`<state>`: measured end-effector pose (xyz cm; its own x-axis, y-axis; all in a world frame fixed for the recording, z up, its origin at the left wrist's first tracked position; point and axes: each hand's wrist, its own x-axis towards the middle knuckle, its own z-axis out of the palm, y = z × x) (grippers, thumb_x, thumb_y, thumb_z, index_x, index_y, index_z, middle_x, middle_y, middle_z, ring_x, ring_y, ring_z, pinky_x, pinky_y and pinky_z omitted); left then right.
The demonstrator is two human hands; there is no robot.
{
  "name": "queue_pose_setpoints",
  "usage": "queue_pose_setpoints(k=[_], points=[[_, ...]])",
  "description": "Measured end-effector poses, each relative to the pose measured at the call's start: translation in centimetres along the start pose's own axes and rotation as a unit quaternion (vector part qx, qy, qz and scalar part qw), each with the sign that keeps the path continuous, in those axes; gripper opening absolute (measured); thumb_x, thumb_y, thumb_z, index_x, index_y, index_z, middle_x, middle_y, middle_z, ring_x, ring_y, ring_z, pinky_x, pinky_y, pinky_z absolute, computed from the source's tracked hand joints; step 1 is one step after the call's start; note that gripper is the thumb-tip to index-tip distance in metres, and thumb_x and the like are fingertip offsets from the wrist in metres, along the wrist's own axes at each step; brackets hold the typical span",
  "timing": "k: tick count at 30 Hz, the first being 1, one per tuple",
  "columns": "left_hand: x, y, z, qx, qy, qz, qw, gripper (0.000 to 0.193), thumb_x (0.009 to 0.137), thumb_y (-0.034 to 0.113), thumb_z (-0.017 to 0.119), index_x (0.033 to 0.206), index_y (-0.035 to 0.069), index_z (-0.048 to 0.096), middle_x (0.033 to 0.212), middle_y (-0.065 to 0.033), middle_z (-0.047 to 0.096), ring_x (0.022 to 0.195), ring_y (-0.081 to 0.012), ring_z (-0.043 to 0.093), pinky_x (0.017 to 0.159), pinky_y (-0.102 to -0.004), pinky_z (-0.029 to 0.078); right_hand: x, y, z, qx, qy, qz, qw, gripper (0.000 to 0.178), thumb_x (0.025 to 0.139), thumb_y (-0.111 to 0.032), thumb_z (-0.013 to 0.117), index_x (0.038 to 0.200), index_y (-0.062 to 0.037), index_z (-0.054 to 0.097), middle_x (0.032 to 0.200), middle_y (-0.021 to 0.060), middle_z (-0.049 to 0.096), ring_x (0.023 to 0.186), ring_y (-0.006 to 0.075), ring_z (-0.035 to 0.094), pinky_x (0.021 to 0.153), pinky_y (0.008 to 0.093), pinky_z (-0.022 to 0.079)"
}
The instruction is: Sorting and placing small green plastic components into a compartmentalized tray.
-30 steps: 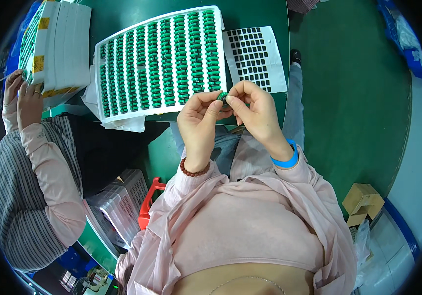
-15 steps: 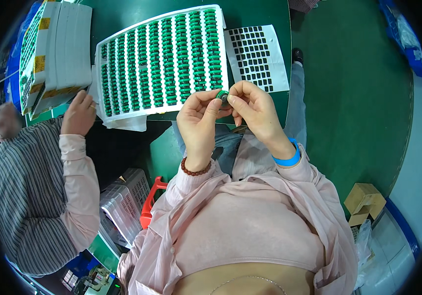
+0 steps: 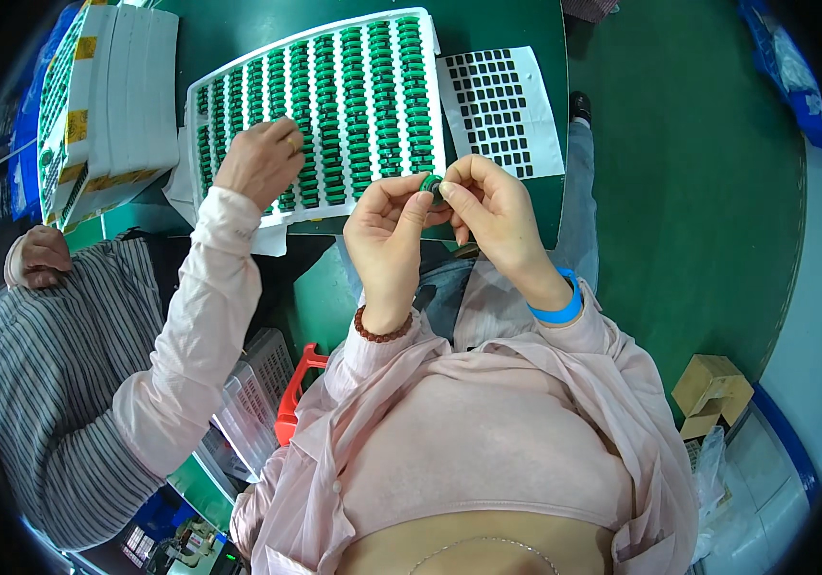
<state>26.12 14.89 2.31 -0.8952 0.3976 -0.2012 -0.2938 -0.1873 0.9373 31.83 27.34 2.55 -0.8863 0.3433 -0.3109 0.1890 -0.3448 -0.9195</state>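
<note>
a green floor (image 3: 689, 220) spreads toward two o'clock of the view, and the dark green bench (image 3: 502, 29) fills the part from ten round to one. a co-worker (image 3: 66, 374) in a striped vest with pink sleeves sits at nine o'clock. on the bench at eleven lies a white tray (image 3: 438, 125), tilted a little to the left, packed with columns of green rings (image 3: 353, 105); the co-worker's hand (image 3: 267, 158) reaches in over its lower left part, and what its fingers touch is hidden. a stack of white trays (image 3: 133, 86) stands at ten, and a clear plastic basket (image 3: 248, 412) is low down at eight. at one o'clock, just beside the tray, is a white sheet (image 3: 495, 105) with rows of black squares. a cardboard box (image 3: 713, 388) sits between three and four. the person's two hands meet at twelve o'clock, in front of the tray's lower right corner. the left hand (image 3: 387, 225) has thumb and forefinger pinched on one small green ring (image 3: 432, 185), its other fingers loosely bent. the right hand (image 3: 492, 206) pinches the same ring from its three o'clock side, the rest of its fingers curled under.
</note>
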Motion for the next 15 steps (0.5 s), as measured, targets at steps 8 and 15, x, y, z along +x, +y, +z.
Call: queue_pose_setpoints(k=[8,15], points=[[-0.3,-0.5,0.1,0.024,0.014,0.018,0.999,0.016,0.09,-0.007,0.063,0.106,-0.006,0.063,0.096,-0.0096,0.068,0.083,-0.0144,0.068,0.074,-0.027,0.059,-0.4,-0.2,0.6,-0.097,0.04,-0.047,0.993,0.006,0.097,-0.007,0.059,0.093,-0.0022,0.056,0.076,0.0008,0.058,0.059,0.0036,0.053,0.049,0.0176,0.044],[0.4,-0.1,-1.0,0.044,-0.034,-0.018,0.998,0.017,0.086,-0.01,0.061,0.101,-0.004,0.062,0.094,-0.0074,0.065,0.083,-0.0113,0.063,0.07,-0.0237,0.057,0.0,1.0,0.9,-0.188,0.137,-0.197,0.952,0.027,0.08,0.007,0.071,0.097,-0.0019,0.053,0.085,0.0034,0.057,0.071,0.0077,0.055,0.058,0.0217,0.051]])
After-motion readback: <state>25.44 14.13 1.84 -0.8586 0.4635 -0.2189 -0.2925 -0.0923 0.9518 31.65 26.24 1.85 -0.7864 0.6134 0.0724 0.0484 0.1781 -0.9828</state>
